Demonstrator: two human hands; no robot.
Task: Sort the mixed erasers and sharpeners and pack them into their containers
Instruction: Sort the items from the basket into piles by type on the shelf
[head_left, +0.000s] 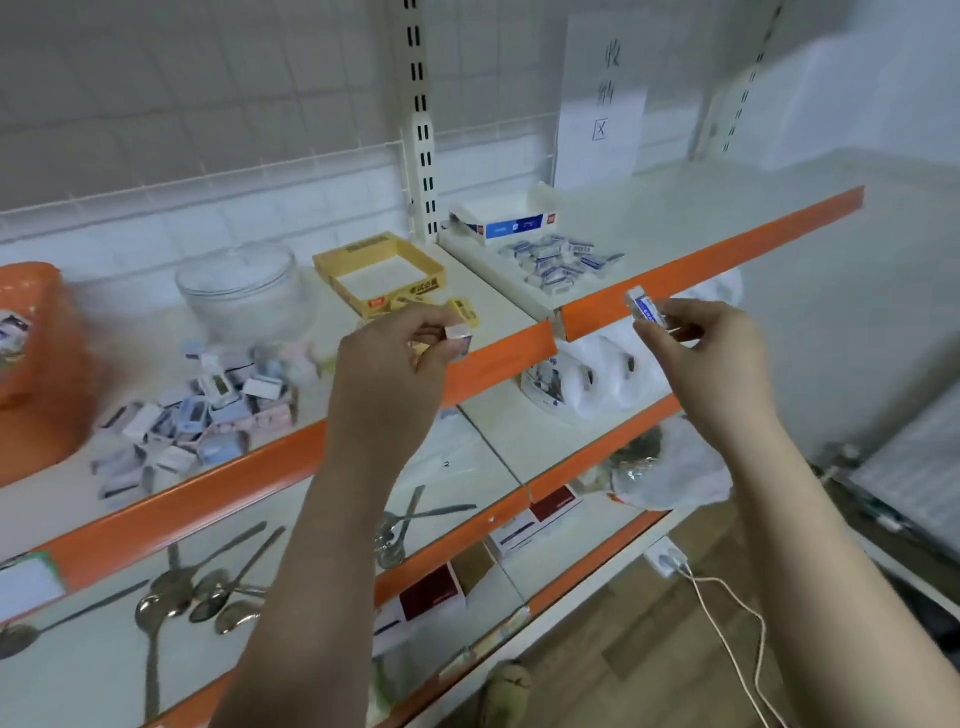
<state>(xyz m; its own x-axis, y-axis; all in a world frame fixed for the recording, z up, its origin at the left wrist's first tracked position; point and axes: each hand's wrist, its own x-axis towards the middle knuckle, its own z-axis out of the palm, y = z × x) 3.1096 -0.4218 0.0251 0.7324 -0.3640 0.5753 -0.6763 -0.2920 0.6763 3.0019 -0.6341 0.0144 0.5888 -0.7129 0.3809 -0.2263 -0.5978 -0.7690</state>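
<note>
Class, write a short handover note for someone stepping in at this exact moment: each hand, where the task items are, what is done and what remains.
Left hand: pinches a small white block with a purple end.
Right hand: pinches a blue-and-white wrapped eraser.
On the top shelf: the mixed pile of small pastel pieces, the clear glass bowl, the open yellow cardboard box, the open blue-and-white cardboard box, and a heap of blue-and-white wrapped erasers in front of it.
Done: some erasers separated out.
Left: both boxes look empty; sort the pile and pack.
</note>
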